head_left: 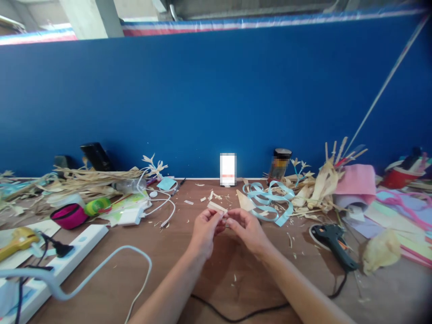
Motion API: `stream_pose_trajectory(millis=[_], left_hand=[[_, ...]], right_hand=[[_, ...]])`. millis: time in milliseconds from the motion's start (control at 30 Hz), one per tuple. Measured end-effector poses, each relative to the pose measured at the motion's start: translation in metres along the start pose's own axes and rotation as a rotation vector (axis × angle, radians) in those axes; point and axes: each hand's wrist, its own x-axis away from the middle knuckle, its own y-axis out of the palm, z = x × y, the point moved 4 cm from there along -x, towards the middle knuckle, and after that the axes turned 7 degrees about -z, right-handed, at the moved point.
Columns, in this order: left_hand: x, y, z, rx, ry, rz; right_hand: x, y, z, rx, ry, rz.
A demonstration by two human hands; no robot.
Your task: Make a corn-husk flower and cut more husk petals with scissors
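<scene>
In the middle of the head view my two hands meet just above the brown table. My left hand (206, 227) is closed, its thumb and fingers pinching a short, pale strip of what looks like dried husk (217, 206). Fingertips of my right hand (248, 227) are drawn together against the left ones, at the strip's lower end. Whether they grip the strip itself or another small bit is hidden. Pale scraps (213, 196) lie scattered just beyond the hands. Nearby on the right, a light blue ribbon (266, 200) lies in loose loops beside a pale triangular piece (245, 200).
A black glue gun (334, 245) rests at right, its cord crossing the table under my right forearm. A white power strip (72, 258) and cables occupy the left. Husk bundles (322, 184), a jar (280, 165) and a lit screen (228, 168) stand near the blue partition (202, 99).
</scene>
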Motion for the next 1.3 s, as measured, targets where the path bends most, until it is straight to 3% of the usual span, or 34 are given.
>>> stream_pose_trajectory(millis=[167,267,367,467,567,700,933,1167,1300], left_hand=[[-0.002,0.000,-0.029,-0.038,0.005,-0.063],[-0.001,-0.001,-0.034,-0.208,0.067,-0.094],[0.002,-0.003,-0.026,-0.530,0.283,-0.020],[0.012,-0.002,-0.011,-0.898,0.581,0.071],[0.018,0.003,-0.006,-1.128,0.691,0.005],[0.018,0.005,-0.007,-1.245,0.665,-0.056],[0.019,0.006,-0.006,-1.297,0.646,-0.031],[0.010,-0.003,-0.018,-0.822,0.389,-0.008],[0.007,-0.005,-0.020,-0.720,0.301,-0.032]], right_hand=[[0.002,-0.001,0.019,-0.090,0.053,0.075],[0.003,-0.006,0.028,-0.101,0.090,0.136],[0.006,-0.008,0.030,-0.076,0.081,0.153],[0.009,-0.010,0.024,0.123,0.007,0.148],[0.013,-0.009,0.014,0.365,-0.068,0.146],[0.016,-0.006,0.009,0.468,-0.092,0.149],[0.018,-0.003,0.004,0.479,-0.107,0.162],[0.018,-0.004,0.005,0.452,-0.082,0.163],[0.016,-0.005,0.007,0.414,-0.057,0.150]])
